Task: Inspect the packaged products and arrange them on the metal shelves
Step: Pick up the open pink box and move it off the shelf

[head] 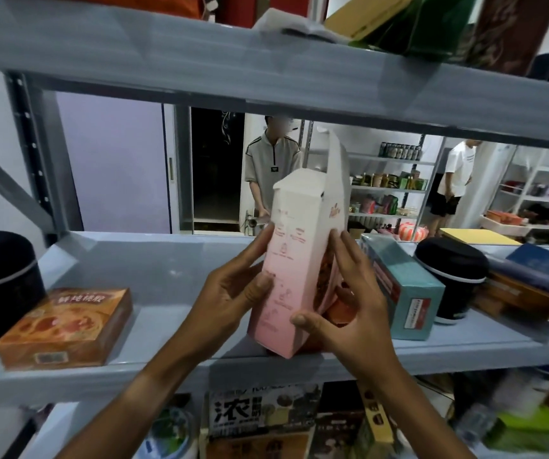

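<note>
Evidently for steadiness, the left hand (233,293) and right hand (349,313) clasp the tall pink carton (286,260) upright, its base on the metal shelf (167,270).

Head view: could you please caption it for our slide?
Both hands, left hand and right hand, hold a tall pink-and-white carton upright on the grey metal shelf.

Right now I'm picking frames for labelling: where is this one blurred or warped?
Head view: tall pink-and-white carton and both hands fairly sharp; right-edge stacked boxes and lower-shelf packages smeared; grey metal shelf beam bowed by the wide lens.
</note>
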